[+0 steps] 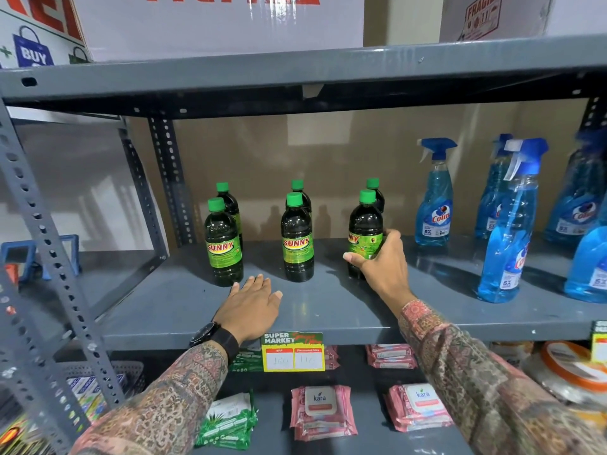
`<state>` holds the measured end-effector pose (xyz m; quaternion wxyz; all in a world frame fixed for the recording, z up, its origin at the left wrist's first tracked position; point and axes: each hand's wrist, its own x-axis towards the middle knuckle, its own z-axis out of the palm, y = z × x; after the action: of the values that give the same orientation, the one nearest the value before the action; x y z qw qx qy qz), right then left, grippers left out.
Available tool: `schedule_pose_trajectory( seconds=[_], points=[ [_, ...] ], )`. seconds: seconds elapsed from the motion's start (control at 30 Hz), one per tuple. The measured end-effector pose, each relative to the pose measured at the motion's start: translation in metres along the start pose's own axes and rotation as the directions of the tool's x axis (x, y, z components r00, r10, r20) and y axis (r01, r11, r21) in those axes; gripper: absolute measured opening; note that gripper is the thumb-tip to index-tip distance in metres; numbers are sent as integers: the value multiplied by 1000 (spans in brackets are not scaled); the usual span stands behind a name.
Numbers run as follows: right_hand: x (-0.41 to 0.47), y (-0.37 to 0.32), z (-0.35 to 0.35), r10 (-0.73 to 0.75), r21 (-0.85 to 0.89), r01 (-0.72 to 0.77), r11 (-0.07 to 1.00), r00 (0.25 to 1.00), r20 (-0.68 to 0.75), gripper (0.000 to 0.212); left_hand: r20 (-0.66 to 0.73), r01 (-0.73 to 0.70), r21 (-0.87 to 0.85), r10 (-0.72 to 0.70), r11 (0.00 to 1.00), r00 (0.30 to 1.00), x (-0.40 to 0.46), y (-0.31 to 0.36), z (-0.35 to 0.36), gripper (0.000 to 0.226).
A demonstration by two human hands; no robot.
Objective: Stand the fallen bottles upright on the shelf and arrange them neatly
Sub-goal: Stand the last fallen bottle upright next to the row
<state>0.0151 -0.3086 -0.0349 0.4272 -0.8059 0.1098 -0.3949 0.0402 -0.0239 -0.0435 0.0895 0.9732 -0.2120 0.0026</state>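
Several dark bottles with green caps and green "Sunny" labels stand upright on the grey shelf [170,303] in three pairs, front and back. My right hand [381,261] grips the front right bottle [365,224] around its lower body. The front middle bottle [297,238] and the front left bottle [223,244] stand free, each with another bottle behind it. My left hand [254,303] lies flat and open on the shelf, just in front of the gap between the left and middle bottles, touching none of them.
Blue spray bottles [433,198] stand on the right part of the same shelf, the nearest [507,231] close to the front edge. A price tag [293,353] hangs on the shelf lip. Pink wipe packs [322,412] lie on the shelf below. Cardboard boxes [213,24] sit above.
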Motion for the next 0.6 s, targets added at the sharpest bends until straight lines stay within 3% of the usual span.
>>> schedule_pose_trajectory(
  seconds=[0.13, 0.23, 0.33, 0.6],
  points=[
    [1, 5, 0, 0, 45, -3, 999, 999, 52, 71, 3, 0, -6, 0, 1000, 1000, -1, 1, -1, 67],
    [1, 3, -1, 15, 69, -19, 997, 998, 56, 78, 4, 0, -2, 0, 1000, 1000, -2, 2, -3, 67],
    [0, 1, 0, 9, -22, -9, 1000, 1000, -4, 86, 6, -1, 3, 1, 1000, 1000, -3, 2, -3, 67],
    [0, 2, -1, -7, 43, 4, 999, 997, 79, 67, -1, -2, -3, 2, 1000, 1000, 0, -1, 0, 67]
  ],
)
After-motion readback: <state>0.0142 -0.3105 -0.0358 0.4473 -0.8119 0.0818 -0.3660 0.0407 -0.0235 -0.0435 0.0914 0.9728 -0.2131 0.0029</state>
